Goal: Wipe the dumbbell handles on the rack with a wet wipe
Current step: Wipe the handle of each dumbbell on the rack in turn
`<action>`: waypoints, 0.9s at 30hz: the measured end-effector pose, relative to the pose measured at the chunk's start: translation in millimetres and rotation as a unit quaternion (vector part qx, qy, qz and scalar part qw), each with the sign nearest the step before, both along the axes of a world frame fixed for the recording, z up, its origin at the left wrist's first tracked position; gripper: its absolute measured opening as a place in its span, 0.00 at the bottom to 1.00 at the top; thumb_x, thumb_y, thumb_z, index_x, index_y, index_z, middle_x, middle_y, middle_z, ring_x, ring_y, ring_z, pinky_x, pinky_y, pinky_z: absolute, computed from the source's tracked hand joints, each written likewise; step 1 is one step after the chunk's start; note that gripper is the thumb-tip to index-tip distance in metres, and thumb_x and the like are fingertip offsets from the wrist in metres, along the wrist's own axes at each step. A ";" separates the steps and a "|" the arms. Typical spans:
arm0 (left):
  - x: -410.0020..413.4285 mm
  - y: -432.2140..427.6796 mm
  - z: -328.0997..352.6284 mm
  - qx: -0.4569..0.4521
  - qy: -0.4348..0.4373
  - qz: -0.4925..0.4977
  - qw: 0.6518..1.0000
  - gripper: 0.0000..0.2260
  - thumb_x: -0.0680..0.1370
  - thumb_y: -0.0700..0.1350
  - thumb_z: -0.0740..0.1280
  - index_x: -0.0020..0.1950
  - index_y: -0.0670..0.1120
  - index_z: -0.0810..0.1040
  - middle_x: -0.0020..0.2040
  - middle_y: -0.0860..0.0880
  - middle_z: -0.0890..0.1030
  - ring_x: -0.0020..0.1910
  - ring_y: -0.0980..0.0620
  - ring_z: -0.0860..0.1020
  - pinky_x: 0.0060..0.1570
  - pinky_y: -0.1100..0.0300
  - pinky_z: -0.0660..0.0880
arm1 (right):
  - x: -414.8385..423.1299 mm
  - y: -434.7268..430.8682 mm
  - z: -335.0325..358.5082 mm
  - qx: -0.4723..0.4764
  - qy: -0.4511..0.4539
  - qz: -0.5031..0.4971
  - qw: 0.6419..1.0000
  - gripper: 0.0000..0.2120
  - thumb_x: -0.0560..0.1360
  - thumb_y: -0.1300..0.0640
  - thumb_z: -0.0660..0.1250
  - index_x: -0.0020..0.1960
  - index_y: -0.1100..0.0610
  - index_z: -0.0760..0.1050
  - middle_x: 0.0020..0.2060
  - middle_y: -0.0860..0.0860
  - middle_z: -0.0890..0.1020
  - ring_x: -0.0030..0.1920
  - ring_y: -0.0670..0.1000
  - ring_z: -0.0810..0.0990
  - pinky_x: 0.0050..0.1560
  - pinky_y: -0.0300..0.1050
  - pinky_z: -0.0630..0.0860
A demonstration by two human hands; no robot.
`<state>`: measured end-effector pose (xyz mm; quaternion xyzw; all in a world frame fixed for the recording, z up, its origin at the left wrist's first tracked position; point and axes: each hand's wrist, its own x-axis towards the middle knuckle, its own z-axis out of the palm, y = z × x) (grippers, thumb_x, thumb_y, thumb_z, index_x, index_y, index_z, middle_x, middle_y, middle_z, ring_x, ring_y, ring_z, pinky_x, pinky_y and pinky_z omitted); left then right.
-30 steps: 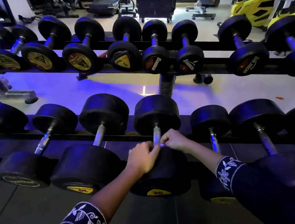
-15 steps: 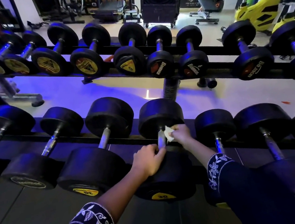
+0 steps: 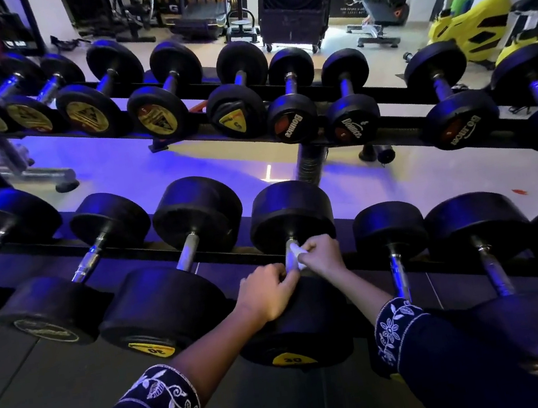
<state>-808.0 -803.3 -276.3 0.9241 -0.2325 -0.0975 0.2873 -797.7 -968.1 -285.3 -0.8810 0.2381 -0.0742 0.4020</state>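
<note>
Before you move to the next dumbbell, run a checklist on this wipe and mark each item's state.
1. Wet wipe pinched in right hand: ok.
2. Wet wipe touching handle: ok, at its far end.
3. Left hand steadying near head: ok.
4. Left fingers wrapped round handle: cannot tell.
5. Whole handle wiped: cannot tell.
6. Next handle on the right unobstructed: ok.

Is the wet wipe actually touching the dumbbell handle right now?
Touching. The head view shows the right hand pressing the wet wipe against the dumbbell handle, with no gap.
</note>
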 end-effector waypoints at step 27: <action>1.5 -0.3 -0.2 0.013 0.008 0.003 1.000 0.25 0.71 0.65 0.50 0.43 0.49 0.77 0.47 0.46 0.83 0.52 0.42 0.79 0.49 0.52 0.70 | -8.6 -19.3 -20.2 0.298 0.211 0.034 0.930 0.16 0.74 0.72 0.58 0.31 0.59 0.71 0.18 0.50 0.74 0.17 0.43 0.71 0.22 0.32 0.66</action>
